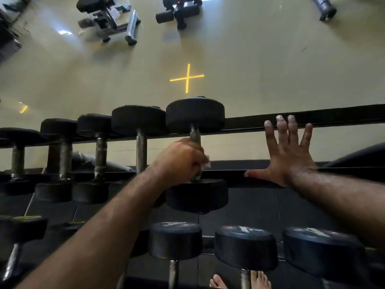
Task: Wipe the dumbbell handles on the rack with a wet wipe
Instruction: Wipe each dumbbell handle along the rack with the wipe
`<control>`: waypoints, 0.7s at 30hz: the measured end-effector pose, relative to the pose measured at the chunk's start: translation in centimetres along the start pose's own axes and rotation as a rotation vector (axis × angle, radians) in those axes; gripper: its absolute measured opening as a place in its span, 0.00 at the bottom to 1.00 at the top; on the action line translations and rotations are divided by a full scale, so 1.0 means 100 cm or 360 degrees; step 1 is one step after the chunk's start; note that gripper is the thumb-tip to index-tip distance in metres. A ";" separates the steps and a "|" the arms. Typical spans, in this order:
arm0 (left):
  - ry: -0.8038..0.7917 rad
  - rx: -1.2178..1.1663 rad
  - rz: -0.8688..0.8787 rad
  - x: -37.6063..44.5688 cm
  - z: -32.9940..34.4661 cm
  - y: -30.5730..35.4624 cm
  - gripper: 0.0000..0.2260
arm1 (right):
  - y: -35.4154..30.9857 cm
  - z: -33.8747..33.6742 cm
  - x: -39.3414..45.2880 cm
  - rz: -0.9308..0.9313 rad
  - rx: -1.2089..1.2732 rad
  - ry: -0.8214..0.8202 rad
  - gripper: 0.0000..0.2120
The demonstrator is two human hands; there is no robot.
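— Where's your left hand (183,157) at this moment?

— Your fingers are curled round the metal handle (195,136) of the rightmost dumbbell (195,155) on the rack's top tier, with a bit of the wet wipe (206,163) peeking out pale under your knuckles.

— And the right hand (289,155)?

— Spread flat with fingers apart, gripping nothing; your fingertips (280,119) touch the rack's far rail (312,117) and your palm rests on the near rail, just beside that dumbbell.

— The rest of the rack?

— Four more dumbbells sit toward its left end, their handles bare. A lower row (245,247) lies along the near edge, above your bare feet (239,281).
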State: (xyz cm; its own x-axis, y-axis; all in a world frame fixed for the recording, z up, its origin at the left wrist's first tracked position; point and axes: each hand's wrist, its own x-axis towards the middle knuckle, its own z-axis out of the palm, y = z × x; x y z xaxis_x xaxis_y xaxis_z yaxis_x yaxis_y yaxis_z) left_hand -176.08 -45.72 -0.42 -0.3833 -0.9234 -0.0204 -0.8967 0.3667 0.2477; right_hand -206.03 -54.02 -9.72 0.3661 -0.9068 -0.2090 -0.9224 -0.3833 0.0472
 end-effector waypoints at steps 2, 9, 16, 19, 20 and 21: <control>0.0062 -0.0057 0.0030 -0.002 -0.009 -0.003 0.09 | 0.000 0.001 -0.001 -0.0011 0.0017 0.0046 0.76; 0.0250 0.0421 0.0216 0.014 0.001 -0.003 0.09 | 0.001 0.002 0.000 -0.0012 0.0032 0.0080 0.77; 0.0154 0.0258 0.0371 0.032 -0.016 -0.007 0.10 | -0.001 0.006 0.000 -0.0017 0.0003 0.0119 0.76; 0.0161 0.0688 0.0460 0.044 -0.001 -0.002 0.08 | -0.001 0.004 0.001 -0.0018 0.0009 0.0122 0.76; -0.0069 0.0773 0.0619 0.043 0.003 0.003 0.07 | 0.000 0.004 0.001 -0.0023 0.0017 0.0126 0.76; -0.0369 0.0790 0.0715 0.039 0.005 0.005 0.07 | 0.000 0.005 0.001 -0.0026 0.0023 0.0133 0.76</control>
State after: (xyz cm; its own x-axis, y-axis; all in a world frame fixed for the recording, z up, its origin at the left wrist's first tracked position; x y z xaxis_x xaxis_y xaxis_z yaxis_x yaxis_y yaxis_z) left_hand -178.16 -49.03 -0.89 -0.7275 -0.6431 -0.2391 -0.6147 0.7657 -0.1894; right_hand -206.03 -54.00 -10.19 0.3897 -0.9121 -0.1274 -0.9177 -0.3962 0.0301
